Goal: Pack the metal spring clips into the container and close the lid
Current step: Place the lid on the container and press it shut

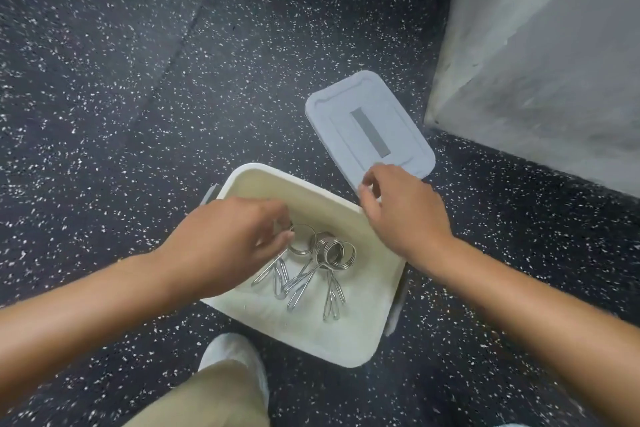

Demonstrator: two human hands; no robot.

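My left hand (232, 239) pinches one shiny metal spring clip (300, 243) inside the cream plastic container (346, 343), my right hand (398, 215) grips the grey rectangular lid (367, 121) at one o'clock, and an upright coil could block it closing.

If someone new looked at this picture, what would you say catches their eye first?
Probably the shiny spring clips piled in the white container on the speckled floor, with the left hand at one clip's ring. Next, the grey lid, off and lying beyond the container, with the right hand at its near edge.
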